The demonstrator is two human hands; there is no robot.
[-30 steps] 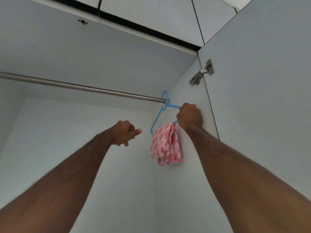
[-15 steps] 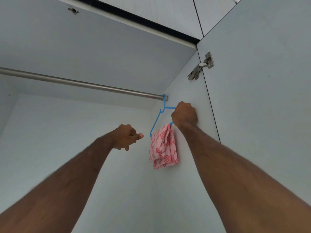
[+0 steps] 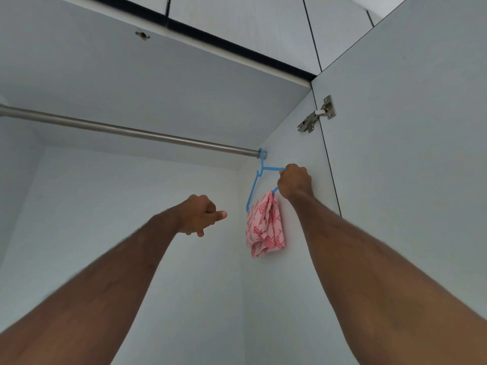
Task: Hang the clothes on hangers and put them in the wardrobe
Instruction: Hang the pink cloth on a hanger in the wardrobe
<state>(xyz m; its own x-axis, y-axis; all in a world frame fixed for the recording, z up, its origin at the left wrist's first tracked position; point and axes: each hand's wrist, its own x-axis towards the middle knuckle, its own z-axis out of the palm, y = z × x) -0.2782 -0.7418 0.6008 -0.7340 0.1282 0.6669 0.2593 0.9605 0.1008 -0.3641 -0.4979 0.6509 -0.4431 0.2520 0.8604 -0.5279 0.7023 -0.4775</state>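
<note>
A blue hanger hangs by its hook on the far right end of the metal wardrobe rail, close to the right side wall. A pink patterned cloth is draped over its lower bar. My right hand grips the hanger's right corner. My left hand is raised to the left of the cloth, fingers curled and thumb pointing right, holding nothing and apart from the hanger.
The wardrobe's white back wall and right side wall enclose the space. The open door stands at right with a metal hinge. The top panel lies just above the rail.
The hanger's hook has moved right along the rail to its very end, beside the side wall. My right hand kept its grip. My left hand stayed beside the cloth.
</note>
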